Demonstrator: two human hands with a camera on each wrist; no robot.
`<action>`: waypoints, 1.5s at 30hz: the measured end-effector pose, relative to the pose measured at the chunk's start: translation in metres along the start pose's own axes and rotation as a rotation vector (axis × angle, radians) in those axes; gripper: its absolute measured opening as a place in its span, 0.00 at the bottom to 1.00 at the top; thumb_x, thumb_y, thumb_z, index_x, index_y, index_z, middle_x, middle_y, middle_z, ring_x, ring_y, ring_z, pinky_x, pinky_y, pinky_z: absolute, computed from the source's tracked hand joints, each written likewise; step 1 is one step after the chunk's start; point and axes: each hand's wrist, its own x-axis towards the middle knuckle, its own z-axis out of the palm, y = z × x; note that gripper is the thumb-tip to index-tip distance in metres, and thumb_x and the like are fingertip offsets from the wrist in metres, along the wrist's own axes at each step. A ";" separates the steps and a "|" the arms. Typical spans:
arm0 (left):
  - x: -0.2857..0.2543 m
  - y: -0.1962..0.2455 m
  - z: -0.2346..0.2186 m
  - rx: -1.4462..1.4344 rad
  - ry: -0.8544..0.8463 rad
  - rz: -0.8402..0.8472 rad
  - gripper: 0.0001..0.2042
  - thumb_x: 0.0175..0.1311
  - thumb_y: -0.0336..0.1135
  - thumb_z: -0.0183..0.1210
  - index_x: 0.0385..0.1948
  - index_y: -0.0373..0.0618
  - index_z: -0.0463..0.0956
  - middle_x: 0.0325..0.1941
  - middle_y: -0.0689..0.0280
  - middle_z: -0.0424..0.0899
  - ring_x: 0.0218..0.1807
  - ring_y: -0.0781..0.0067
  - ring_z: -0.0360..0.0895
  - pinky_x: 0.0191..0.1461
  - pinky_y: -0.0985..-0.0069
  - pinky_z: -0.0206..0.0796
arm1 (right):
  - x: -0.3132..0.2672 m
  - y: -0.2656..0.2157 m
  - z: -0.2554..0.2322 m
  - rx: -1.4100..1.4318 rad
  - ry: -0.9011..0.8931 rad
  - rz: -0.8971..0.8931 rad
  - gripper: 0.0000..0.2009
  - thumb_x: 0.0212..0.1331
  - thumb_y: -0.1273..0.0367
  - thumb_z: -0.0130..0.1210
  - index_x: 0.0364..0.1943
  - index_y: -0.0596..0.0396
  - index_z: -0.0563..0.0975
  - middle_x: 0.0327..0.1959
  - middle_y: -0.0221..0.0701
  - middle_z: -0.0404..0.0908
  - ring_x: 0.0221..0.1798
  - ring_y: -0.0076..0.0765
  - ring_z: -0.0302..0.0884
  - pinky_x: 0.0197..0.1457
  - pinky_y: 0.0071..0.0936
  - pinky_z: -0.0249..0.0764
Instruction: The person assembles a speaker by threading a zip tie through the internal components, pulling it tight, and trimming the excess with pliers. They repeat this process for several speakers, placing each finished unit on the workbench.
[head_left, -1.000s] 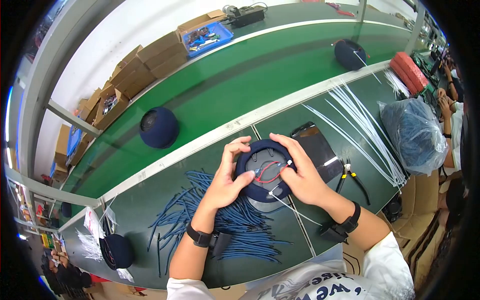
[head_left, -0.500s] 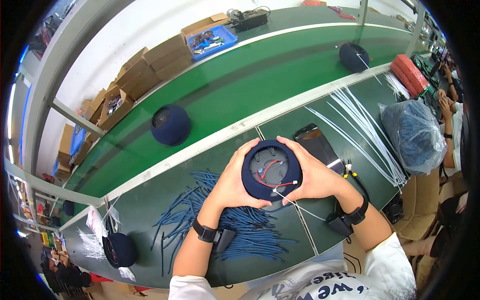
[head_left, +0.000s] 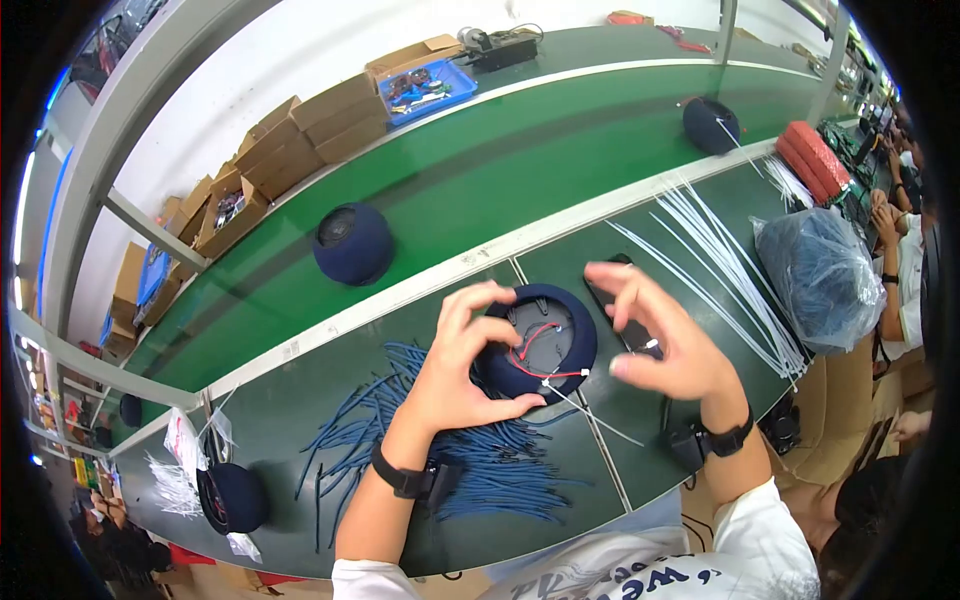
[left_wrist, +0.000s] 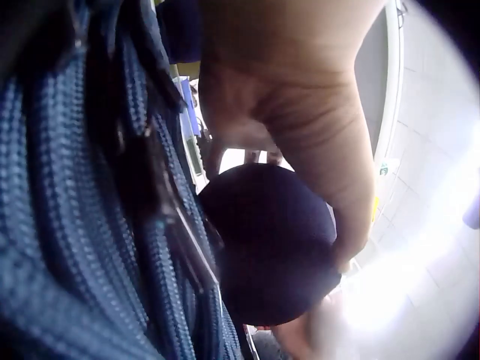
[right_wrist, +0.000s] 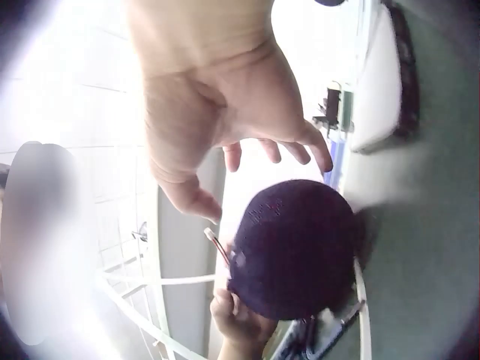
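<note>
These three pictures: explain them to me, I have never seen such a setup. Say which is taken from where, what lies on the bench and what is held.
No machine works here: a person uses two bare hands. The wide picture comes from a camera on the head, looking down; the other two come from cameras strapped to each wrist.

The left hand has its grip curled around a round dark blue fabric-covered shell, whose open side shows red wires and a white cable tie. The right hand hovers beside it with fingers spread, holding nothing.

On the dark green bench lie a heap of blue braided sleeves, long white cable ties and a clear bag of blue material. Behind it, two more dark blue shells sit on the bright green belt.
</note>
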 end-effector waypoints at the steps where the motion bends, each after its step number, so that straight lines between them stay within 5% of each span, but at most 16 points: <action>1: 0.003 0.008 0.000 0.010 -0.008 -0.001 0.25 0.38 0.39 0.87 0.37 0.50 0.81 0.64 0.59 0.78 0.71 0.44 0.72 0.73 0.49 0.67 | -0.001 -0.007 0.001 -0.130 -0.097 -0.042 0.20 0.55 0.65 0.78 0.43 0.51 0.75 0.80 0.58 0.63 0.82 0.65 0.62 0.79 0.53 0.64; 3: 0.001 0.011 0.007 -0.061 -0.010 0.003 0.20 0.39 0.34 0.85 0.32 0.49 0.82 0.63 0.60 0.80 0.71 0.45 0.73 0.72 0.50 0.68 | -0.007 -0.016 0.020 -0.405 -0.140 -0.148 0.17 0.55 0.64 0.77 0.28 0.54 0.76 0.76 0.55 0.71 0.81 0.74 0.61 0.79 0.54 0.65; 6: 0.000 0.009 0.017 -0.138 -0.025 0.009 0.15 0.40 0.31 0.84 0.28 0.50 0.85 0.63 0.60 0.80 0.70 0.47 0.73 0.71 0.52 0.68 | -0.013 -0.009 0.028 -0.526 -0.187 -0.179 0.12 0.59 0.69 0.72 0.28 0.55 0.78 0.77 0.51 0.72 0.83 0.77 0.56 0.83 0.60 0.60; 15: -0.002 0.012 0.026 -0.082 0.004 0.011 0.15 0.41 0.33 0.83 0.34 0.59 0.93 0.62 0.61 0.83 0.68 0.51 0.75 0.73 0.53 0.65 | -0.006 -0.009 0.024 -0.359 -0.161 -0.193 0.09 0.55 0.74 0.68 0.25 0.58 0.77 0.59 0.54 0.85 0.75 0.54 0.74 0.90 0.62 0.48; 22: -0.009 0.002 0.032 -0.019 0.005 0.065 0.12 0.45 0.32 0.82 0.33 0.57 0.93 0.64 0.61 0.82 0.67 0.50 0.75 0.72 0.53 0.67 | -0.004 -0.004 0.016 -0.301 -0.189 -0.198 0.08 0.56 0.75 0.67 0.26 0.58 0.77 0.61 0.55 0.84 0.72 0.59 0.77 0.88 0.61 0.53; 24: -0.005 0.001 0.025 -0.010 -0.033 0.115 0.18 0.44 0.37 0.84 0.39 0.54 0.91 0.69 0.55 0.77 0.71 0.47 0.72 0.75 0.51 0.65 | -0.004 -0.007 0.014 -0.270 -0.157 -0.176 0.08 0.56 0.74 0.68 0.27 0.58 0.78 0.62 0.55 0.84 0.72 0.61 0.77 0.87 0.59 0.56; 26: 0.000 0.011 0.009 -0.014 -0.009 -0.031 0.34 0.40 0.45 0.87 0.55 0.54 0.84 0.76 0.50 0.69 0.76 0.40 0.66 0.78 0.46 0.62 | -0.003 -0.006 0.010 -0.263 -0.136 -0.136 0.08 0.61 0.70 0.71 0.34 0.57 0.81 0.67 0.56 0.81 0.74 0.65 0.76 0.82 0.51 0.64; 27: -0.001 0.005 0.003 0.001 -0.027 -0.082 0.52 0.31 0.53 0.90 0.68 0.55 0.75 0.82 0.47 0.60 0.82 0.34 0.58 0.82 0.43 0.56 | -0.001 -0.011 0.007 -0.241 -0.094 -0.101 0.09 0.62 0.69 0.71 0.38 0.57 0.81 0.68 0.56 0.79 0.73 0.61 0.77 0.79 0.49 0.68; 28: -0.001 0.000 0.001 0.008 -0.037 -0.132 0.59 0.27 0.55 0.90 0.72 0.55 0.70 0.83 0.46 0.61 0.83 0.34 0.58 0.82 0.45 0.57 | -0.001 -0.015 0.005 -0.220 -0.047 -0.063 0.11 0.63 0.67 0.71 0.42 0.57 0.81 0.69 0.55 0.78 0.71 0.58 0.79 0.75 0.47 0.71; 30: -0.005 -0.009 0.007 -0.068 -0.144 -0.245 0.60 0.27 0.52 0.90 0.74 0.54 0.69 0.82 0.47 0.62 0.82 0.36 0.61 0.82 0.47 0.60 | -0.001 0.000 0.005 -0.104 0.076 0.026 0.12 0.69 0.67 0.67 0.48 0.57 0.80 0.69 0.50 0.78 0.65 0.44 0.81 0.65 0.38 0.78; 34: -0.006 -0.012 0.016 -0.034 -0.073 -0.179 0.60 0.28 0.47 0.88 0.74 0.48 0.67 0.77 0.48 0.70 0.78 0.43 0.70 0.81 0.53 0.63 | 0.006 0.022 0.005 0.040 0.312 0.035 0.09 0.72 0.70 0.64 0.49 0.58 0.79 0.54 0.36 0.83 0.56 0.29 0.82 0.58 0.29 0.78; 36: -0.005 -0.014 0.004 0.012 -0.003 -0.146 0.61 0.28 0.46 0.88 0.75 0.42 0.66 0.73 0.49 0.75 0.75 0.49 0.74 0.81 0.58 0.63 | -0.001 0.006 -0.003 0.094 0.507 -0.177 0.04 0.72 0.74 0.61 0.46 0.57 0.78 0.43 0.26 0.78 0.44 0.20 0.75 0.49 0.22 0.74; 40: -0.018 -0.010 -0.057 0.047 0.197 -0.301 0.62 0.30 0.46 0.88 0.76 0.40 0.62 0.71 0.53 0.77 0.73 0.57 0.77 0.79 0.62 0.65 | -0.093 -0.024 -0.032 -0.167 0.853 -0.454 0.05 0.69 0.76 0.61 0.45 0.55 0.78 0.42 0.27 0.77 0.42 0.22 0.72 0.47 0.22 0.72; 45: -0.045 0.007 -0.069 0.106 0.279 -0.341 0.60 0.32 0.48 0.88 0.74 0.40 0.65 0.69 0.51 0.78 0.70 0.52 0.78 0.77 0.59 0.68 | -0.163 -0.033 -0.026 -0.564 0.962 -0.364 0.05 0.69 0.76 0.60 0.44 0.55 0.78 0.41 0.27 0.77 0.41 0.21 0.72 0.46 0.22 0.72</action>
